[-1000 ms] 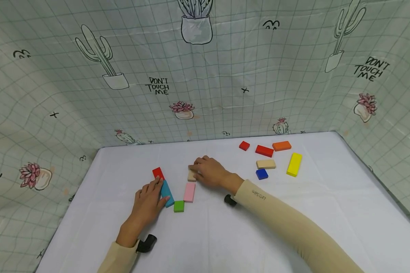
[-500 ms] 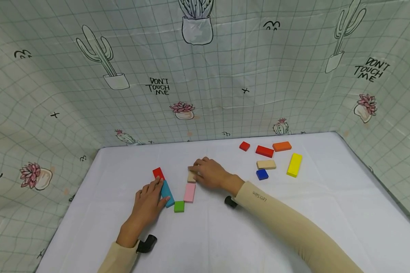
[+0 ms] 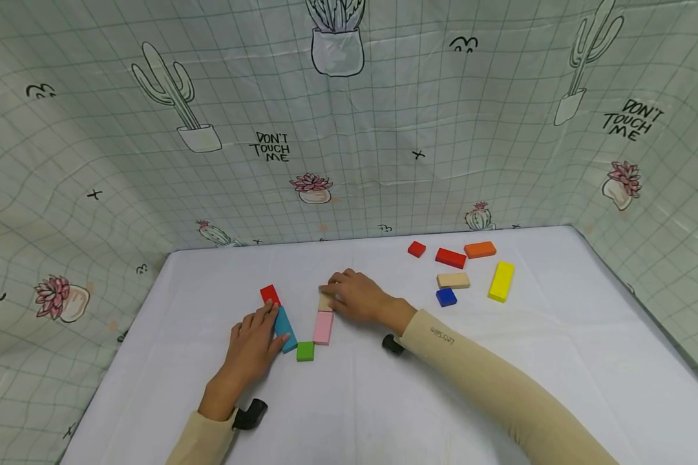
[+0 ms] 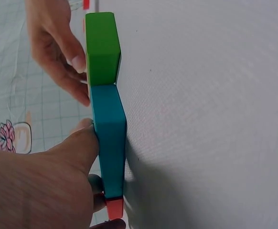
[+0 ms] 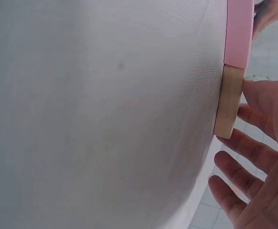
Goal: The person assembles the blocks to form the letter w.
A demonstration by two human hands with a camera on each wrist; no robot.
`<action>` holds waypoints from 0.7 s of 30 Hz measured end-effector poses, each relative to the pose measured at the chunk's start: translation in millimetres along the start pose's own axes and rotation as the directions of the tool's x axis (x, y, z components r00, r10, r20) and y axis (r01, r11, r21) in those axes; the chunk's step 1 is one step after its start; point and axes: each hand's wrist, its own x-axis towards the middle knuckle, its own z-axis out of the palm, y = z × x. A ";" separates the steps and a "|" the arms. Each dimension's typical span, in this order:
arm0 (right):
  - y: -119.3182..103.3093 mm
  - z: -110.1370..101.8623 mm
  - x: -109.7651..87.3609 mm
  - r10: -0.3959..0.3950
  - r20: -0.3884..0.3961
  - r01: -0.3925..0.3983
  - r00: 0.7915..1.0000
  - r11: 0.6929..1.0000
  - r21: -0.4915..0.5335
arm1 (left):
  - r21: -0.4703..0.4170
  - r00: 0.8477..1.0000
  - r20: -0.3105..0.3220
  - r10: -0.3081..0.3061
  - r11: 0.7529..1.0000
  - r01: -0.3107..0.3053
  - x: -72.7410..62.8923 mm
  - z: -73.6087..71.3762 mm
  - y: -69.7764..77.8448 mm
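Observation:
In the head view, my left hand (image 3: 250,342) rests over the blue block (image 3: 285,328), thumb on its near part and a fingertip by its join with a small red block (image 3: 270,294). The left wrist view shows the thumb against the upper edge of the blue block (image 4: 111,143) and other fingers by the red end. My right hand (image 3: 357,296) holds a plain wooden block (image 5: 229,100) between thumb and fingers, a finger at its far end. That block meets the pink block (image 3: 322,328) end to end. A green block (image 3: 305,351) sits between the blue and pink ones.
At the back right lie a red cube (image 3: 416,249), a red block (image 3: 450,258), an orange block (image 3: 479,250), a wooden block (image 3: 453,280), a blue cube (image 3: 446,297) and a yellow block (image 3: 501,281). A cactus-print cloth (image 3: 360,129) hangs behind the white table (image 3: 384,413).
My right hand has slid the wooden block slightly nearer, and its end now meets the pink block. The left hand has stayed in place.

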 end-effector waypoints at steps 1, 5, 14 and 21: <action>-0.1 -0.3 -0.1 0.000 0.003 0.000 1.000 1.000 -0.001 | 0.003 1.000 -0.002 0.003 1.000 -0.003 0.2 -0.2 0.3; -0.2 -1.4 -0.5 0.001 0.014 -0.001 1.000 1.000 0.004 | -0.001 1.000 0.004 -0.002 1.000 0.002 0.6 -0.6 0.7; 2.0 -4.8 -5.7 0.017 -0.003 -0.017 1.000 1.000 0.013 | 0.011 1.000 0.004 0.000 1.000 0.000 2.1 -1.5 3.5; 2.1 -16.5 -20.9 0.047 -0.039 -0.047 0.998 0.999 0.003 | 0.035 1.000 0.017 0.001 0.999 -0.002 1.8 -4.1 3.6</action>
